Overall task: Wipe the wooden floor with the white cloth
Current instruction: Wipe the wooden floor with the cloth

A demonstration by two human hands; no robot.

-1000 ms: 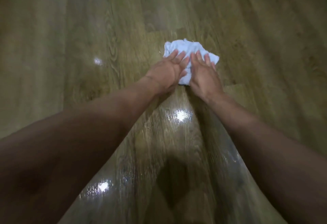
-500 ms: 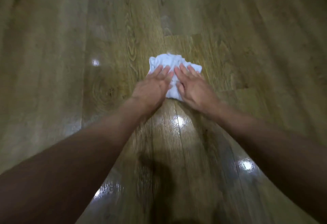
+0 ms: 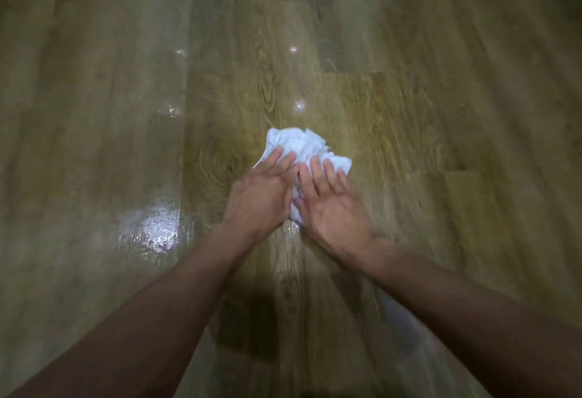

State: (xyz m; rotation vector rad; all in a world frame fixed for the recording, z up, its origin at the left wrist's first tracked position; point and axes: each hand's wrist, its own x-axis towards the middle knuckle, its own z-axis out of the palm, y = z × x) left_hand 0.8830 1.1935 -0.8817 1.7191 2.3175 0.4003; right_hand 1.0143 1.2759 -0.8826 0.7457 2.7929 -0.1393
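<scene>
Pressing white cloth (image 3: 300, 146) flat on wooden floor (image 3: 409, 114) | left hand (image 3: 263, 196) at 9 o'clock, right hand (image 3: 333, 208) at 3 o'clock, side by side, fingers straight and spread | crumpled cloth at frame centre | wet glare patch (image 3: 156, 227) at 8 o'clock.

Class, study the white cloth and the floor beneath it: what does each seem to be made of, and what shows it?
White cloth: soft fabric, perhaps cotton terry, matte; it bunches into crumpled folds under the left hand and right hand. Floor: wood-grain planks with knots and seams, glossy finish mirroring lights; solid wood or laminate cannot be told.
</scene>
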